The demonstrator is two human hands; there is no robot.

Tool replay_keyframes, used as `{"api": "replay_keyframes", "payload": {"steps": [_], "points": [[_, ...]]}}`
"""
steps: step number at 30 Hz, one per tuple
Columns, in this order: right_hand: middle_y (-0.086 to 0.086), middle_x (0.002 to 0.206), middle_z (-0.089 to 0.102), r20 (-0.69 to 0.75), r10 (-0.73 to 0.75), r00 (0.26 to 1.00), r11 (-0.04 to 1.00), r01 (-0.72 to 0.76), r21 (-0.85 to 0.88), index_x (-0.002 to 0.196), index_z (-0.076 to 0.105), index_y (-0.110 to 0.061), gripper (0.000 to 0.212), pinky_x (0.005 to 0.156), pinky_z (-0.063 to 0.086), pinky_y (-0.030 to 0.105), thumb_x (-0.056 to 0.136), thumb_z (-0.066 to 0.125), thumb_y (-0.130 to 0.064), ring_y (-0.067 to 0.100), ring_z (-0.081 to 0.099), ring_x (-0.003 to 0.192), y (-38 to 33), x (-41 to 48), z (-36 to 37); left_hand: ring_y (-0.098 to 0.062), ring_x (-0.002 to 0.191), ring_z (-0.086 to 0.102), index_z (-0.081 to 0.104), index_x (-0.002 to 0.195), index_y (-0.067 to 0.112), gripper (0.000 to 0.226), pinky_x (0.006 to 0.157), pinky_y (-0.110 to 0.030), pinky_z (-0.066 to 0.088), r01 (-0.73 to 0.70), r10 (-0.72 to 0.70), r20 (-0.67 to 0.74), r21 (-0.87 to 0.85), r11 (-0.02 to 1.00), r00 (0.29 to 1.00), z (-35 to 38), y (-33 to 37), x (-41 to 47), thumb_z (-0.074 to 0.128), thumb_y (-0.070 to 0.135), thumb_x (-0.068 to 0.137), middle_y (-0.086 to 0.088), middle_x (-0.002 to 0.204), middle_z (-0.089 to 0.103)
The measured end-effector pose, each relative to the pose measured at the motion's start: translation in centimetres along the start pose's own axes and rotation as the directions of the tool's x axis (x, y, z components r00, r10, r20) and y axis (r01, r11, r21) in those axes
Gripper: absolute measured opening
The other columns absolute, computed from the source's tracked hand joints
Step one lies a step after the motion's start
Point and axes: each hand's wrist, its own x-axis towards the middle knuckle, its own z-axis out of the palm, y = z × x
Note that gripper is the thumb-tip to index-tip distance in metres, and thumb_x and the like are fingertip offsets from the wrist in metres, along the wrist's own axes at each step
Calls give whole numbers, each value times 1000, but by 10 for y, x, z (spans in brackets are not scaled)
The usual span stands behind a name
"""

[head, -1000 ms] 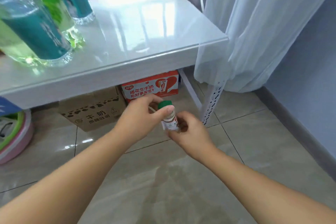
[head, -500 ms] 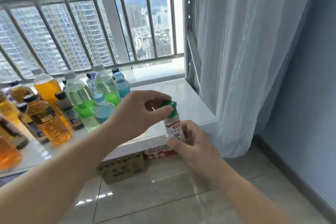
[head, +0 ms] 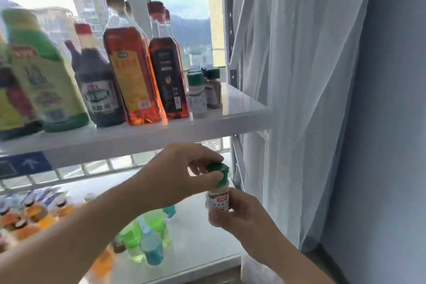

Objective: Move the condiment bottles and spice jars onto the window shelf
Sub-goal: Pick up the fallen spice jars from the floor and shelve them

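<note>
A small spice jar (head: 218, 199) with a green cap and a white label is held upright just below the white window shelf (head: 244, 101). My left hand (head: 184, 175) pinches the green cap from above. My right hand (head: 237, 212) grips the jar's body from below and the right. On the shelf stand several condiment bottles (head: 133, 76), dark and amber, with red caps. Beside them stand small spice jars (head: 197, 95). The shelf's right end, next to the jars, is bare.
A lower shelf (head: 202, 244) carries several drink bottles (head: 147, 240), green, blue and orange. A white sheer curtain (head: 299, 99) hangs right of the shelf frame. A blue-grey wall (head: 391, 122) lies at the far right.
The view has swung up from the floor, past the lower shelf, to the upper shelf. Both hands have risen with the jar, keeping the same hold.
</note>
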Motion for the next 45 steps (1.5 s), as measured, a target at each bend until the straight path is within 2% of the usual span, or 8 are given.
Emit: {"api": "replay_keyframes", "payload": {"steps": [12,19,23,29,34,38,41,45], "points": [[-9,95,77,-74,-2,997,996,-5,-92,105,68,-29,19,88,60,40,90,79,-26,12,73,89,-195,40,-60,3,84,72,78,113,34,29,80,-15,58,129,-129,54,-9,992,990,-145,115,99,76,37,85,20,96,77],[-13,89,77,-95,41,995,976,-61,-211,108,69,-26,23,78,54,17,88,80,-26,1,70,84,-213,64,-70,5,72,69,76,119,34,32,67,-11,55,190,-193,39,58,980,981,-158,118,114,77,39,88,20,93,74],[-13,88,75,-156,28,987,960,-70,-272,108,70,-23,24,68,48,8,87,81,-25,-1,68,80,-207,85,-68,-1,82,72,76,119,31,32,83,-27,62,209,-210,22,41,977,977,-156,105,123,78,35,88,14,101,77],[-13,85,71,-247,20,969,934,-106,-342,105,70,-21,22,64,44,11,86,80,-27,3,64,77,-193,124,-67,-5,91,72,75,118,27,27,89,-31,60,217,-218,40,35,976,975,-158,77,143,76,30,91,12,106,76],[-12,89,72,-292,87,952,893,-205,-401,98,68,-25,21,71,51,25,82,82,-27,4,66,83,-166,157,-68,3,88,67,74,112,27,18,70,-6,51,198,-199,21,36,979,980,-166,52,157,69,23,96,18,98,70],[-10,87,73,-303,119,945,861,-250,-442,96,69,-24,22,77,57,39,81,82,-34,10,68,82,-149,174,-65,3,92,68,75,107,29,14,85,-12,55,181,-182,33,6,983,983,-168,39,166,69,22,96,16,103,74],[-7,81,71,-307,107,946,845,-249,-472,89,66,-21,24,73,54,41,81,80,-38,14,66,77,-146,183,-62,0,89,70,77,103,29,12,88,-24,59,175,-175,37,-3,985,984,-168,34,171,70,24,94,16,97,75],[-5,79,69,-301,117,946,821,-263,-507,86,64,-20,26,67,49,36,82,77,-42,14,64,75,-147,187,-62,2,87,71,77,104,27,13,86,-20,58,176,-175,30,-40,984,984,-170,33,173,71,23,94,16,95,76]]}}
